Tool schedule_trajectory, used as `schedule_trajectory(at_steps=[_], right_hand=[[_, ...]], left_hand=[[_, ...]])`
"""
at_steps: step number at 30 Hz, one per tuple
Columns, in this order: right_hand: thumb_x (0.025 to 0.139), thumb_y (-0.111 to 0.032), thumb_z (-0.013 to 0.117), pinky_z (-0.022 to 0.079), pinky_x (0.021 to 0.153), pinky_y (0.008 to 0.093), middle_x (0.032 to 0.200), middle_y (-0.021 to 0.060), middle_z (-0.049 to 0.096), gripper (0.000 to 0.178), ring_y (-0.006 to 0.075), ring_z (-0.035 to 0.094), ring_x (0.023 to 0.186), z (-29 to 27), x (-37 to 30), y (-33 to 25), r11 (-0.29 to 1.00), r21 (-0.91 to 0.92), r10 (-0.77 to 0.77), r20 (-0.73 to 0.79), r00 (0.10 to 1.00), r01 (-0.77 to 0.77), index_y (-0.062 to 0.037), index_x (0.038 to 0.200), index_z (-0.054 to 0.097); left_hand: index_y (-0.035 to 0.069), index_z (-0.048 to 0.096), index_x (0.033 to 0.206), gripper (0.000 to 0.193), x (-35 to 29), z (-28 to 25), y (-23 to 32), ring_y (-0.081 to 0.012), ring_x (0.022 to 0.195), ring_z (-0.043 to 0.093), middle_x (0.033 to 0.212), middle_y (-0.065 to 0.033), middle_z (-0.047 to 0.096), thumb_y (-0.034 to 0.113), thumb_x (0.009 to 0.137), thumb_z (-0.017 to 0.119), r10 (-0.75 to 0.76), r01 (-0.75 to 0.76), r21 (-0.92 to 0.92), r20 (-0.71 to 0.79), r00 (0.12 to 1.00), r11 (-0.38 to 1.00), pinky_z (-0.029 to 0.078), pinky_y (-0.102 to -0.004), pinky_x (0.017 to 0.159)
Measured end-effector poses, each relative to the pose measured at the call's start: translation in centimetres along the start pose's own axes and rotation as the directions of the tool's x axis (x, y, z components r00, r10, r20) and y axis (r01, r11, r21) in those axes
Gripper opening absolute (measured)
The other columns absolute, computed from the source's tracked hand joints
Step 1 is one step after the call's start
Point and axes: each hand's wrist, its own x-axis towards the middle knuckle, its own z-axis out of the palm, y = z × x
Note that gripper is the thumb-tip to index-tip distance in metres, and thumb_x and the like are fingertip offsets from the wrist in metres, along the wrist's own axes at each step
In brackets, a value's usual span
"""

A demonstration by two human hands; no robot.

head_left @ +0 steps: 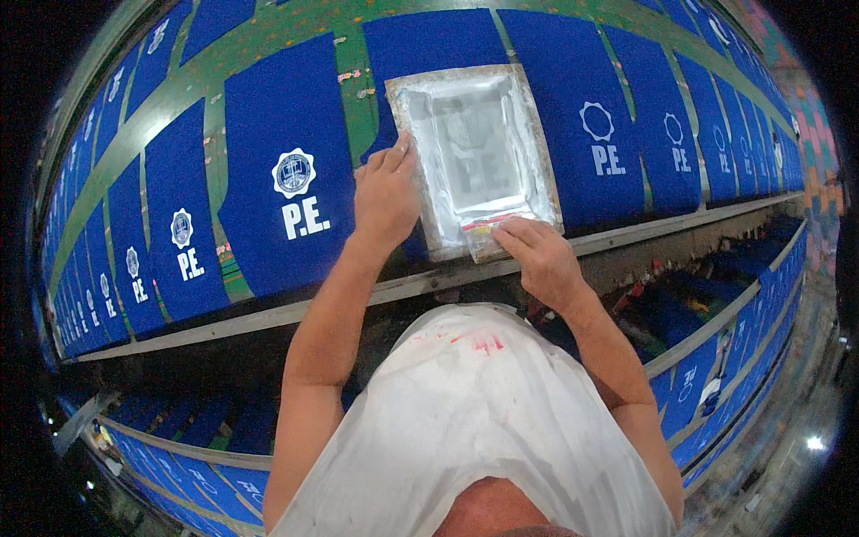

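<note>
A screen-printing frame [536, 148] with a pale mesh and a taped, stained rim lies over a blue fabric panel [429, 40]. My left hand [386, 197] grips the frame's left edge, with the thumb and fingertips at the rim. At the near end of the mesh, my right hand [544, 259] is closed on a small squeegee [483, 240] with a red strip along its top. The squeegee's right end is hidden under my fingers. Left of the frame, a blue panel [264, 116] bears a white badge with finer blue detail and white lettering.
Blue panels line a long green table [362, 112], with a pale rail [429, 282] along its near edge. To the right, panels [582, 80] show only a plain badge outline and lettering. Behind me runs another table [698, 353] with more blue panels.
</note>
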Motion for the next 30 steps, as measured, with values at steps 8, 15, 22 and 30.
schedule_trajectory(at_steps=[8, 15, 22, 30], right_hand=[[0.086, 0.005, 0.07, 0.059, 0.108, 0.0506, 0.132, 0.0149, 0.075, 0.049, 0.0395, 0.073, 0.125, 1.6, 4.8, 3.1, 0.997, -0.03, -0.07, -0.084, 0.994, 0.068, -0.0046, 0.133, 0.077], [0.089, 0.005, 0.07, 0.059, 0.109, 0.0523, 0.134, 0.017, 0.078, 0.047, 0.0417, 0.074, 0.124, 2.1, 14.3, 10.2, 0.988, -0.069, -0.143, -0.117, 0.983, 0.135, -0.0052, 0.135, 0.078], [0.093, 0.004, 0.063, 0.06, 0.108, 0.053, 0.135, 0.0216, 0.079, 0.047, 0.0447, 0.075, 0.124, -0.1, 20.6, 12.2, 0.995, -0.005, -0.104, -0.073, 0.992, 0.104, -0.0062, 0.137, 0.077], [0.095, 0.002, 0.064, 0.059, 0.108, 0.0528, 0.128, 0.021, 0.08, 0.043, 0.0443, 0.075, 0.119, -0.4, 20.2, 13.4, 0.975, -0.004, -0.22, 0.061, 0.974, 0.221, -0.0066, 0.136, 0.078]], left_hand=[[0.0, 0.072, 0.147, 0.056, 0.1, -0.9, 0.3, -0.0373, 0.131, 0.069, 0.168, -0.0117, 0.063, -0.001, 0.092, 0.063, -0.044, 0.047, -0.035, 0.074, 0.996, 0.998, 0.053, -0.0557, 0.108], [-0.001, 0.073, 0.142, 0.055, 0.7, -1.3, 1.6, -0.0379, 0.119, 0.076, 0.169, -0.0125, 0.062, 0.0, 0.088, 0.066, -0.093, 0.096, -0.039, 0.079, 0.993, 0.995, 0.057, -0.0541, 0.098], [-0.001, 0.071, 0.145, 0.06, 0.9, -1.8, 2.4, -0.0384, 0.108, 0.079, 0.168, -0.0133, 0.062, -0.001, 0.085, 0.066, -0.183, 0.188, -0.017, 0.159, 0.97, 0.982, 0.058, -0.0534, 0.092], [0.0, 0.072, 0.144, 0.055, 1.2, -2.1, 2.6, -0.0367, 0.11, 0.08, 0.171, -0.0106, 0.06, 0.002, 0.089, 0.066, -0.184, 0.185, 0.006, 0.167, 0.969, 0.983, 0.06, -0.0538, 0.096]])
